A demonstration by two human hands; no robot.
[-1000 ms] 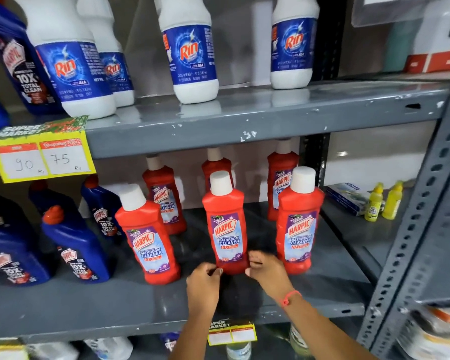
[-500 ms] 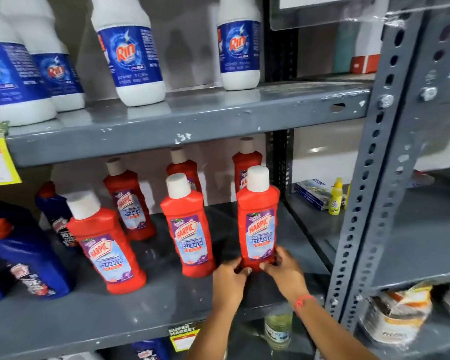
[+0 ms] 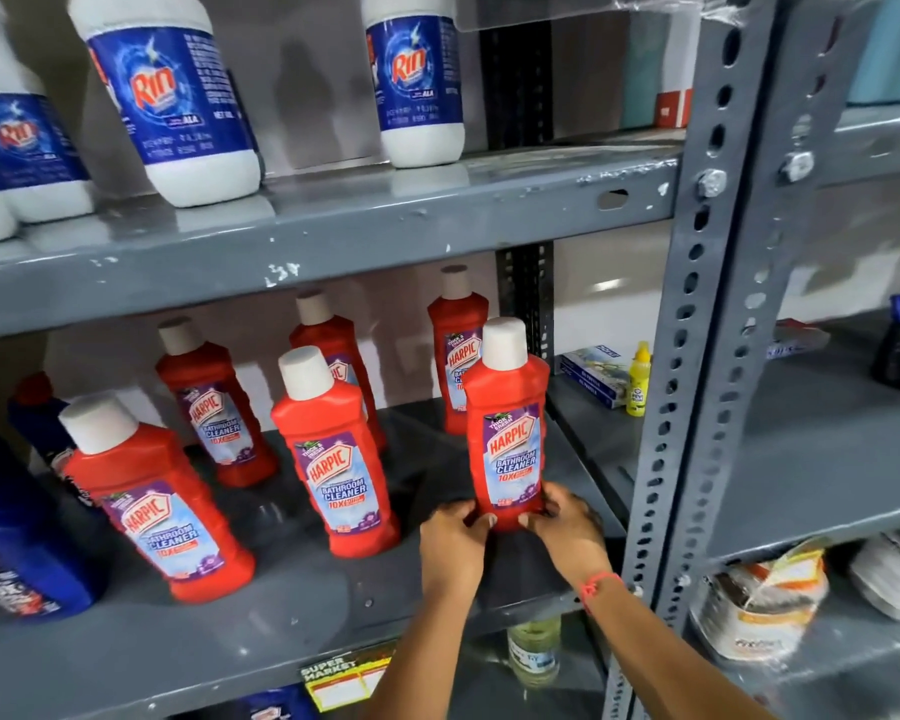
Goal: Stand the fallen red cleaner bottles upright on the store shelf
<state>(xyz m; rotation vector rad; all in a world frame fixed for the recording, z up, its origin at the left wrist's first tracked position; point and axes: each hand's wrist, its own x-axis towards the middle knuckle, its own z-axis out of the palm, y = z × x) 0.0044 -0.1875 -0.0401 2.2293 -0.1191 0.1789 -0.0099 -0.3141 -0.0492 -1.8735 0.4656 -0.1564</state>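
While both hands pinch its base, left hand and right hand pressed on either side, the front red bottle stands upright near the right front corner of the shelf. Six red bottles show, three along the front, three toward the back edge, and all of them are upright, so the task looks all but done. Above, four white bottles line the upper shelf.

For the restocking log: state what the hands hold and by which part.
Both hands, left and right, grip the rightmost front red Harpic bottle at its base, one on each side.
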